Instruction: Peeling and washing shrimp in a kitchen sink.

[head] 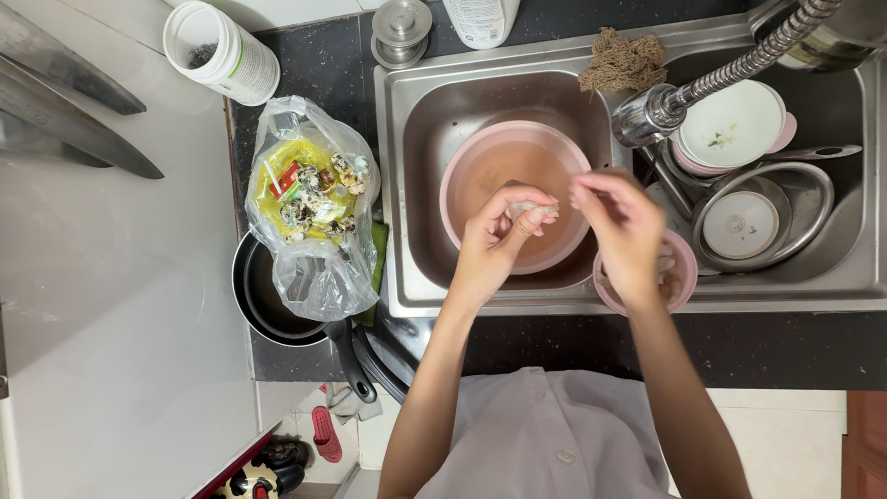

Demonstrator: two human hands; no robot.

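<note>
Pinching a small pale peeled egg (534, 211) between thumb and fingertips, the left hand (497, 238) holds its grip closed just above the pink basin (462, 199) of cloudy water that sits in the left bowl of the steel sink (407, 92). The right hand (626, 236) is beside it, fingers drawn together near the egg; its motion blur hides whether they grasp a bit of shell or nothing, so I cannot tell. Below the right hand, a small pink bowl (686, 273) rests on the sink's front edge. Left of the sink, a plastic bag (314, 268) of speckled shells sits on a black frying pan (263, 310) on the dark bench (785, 346).

The egg looks wet and slick, so a squeeze from the grip could make it slip into the basin, or split it. Shell fragments could miss the bag, which lies well apart from both hands. The small bowl sits close to the edge, so a nudge from the right wrist might tip it.
</note>
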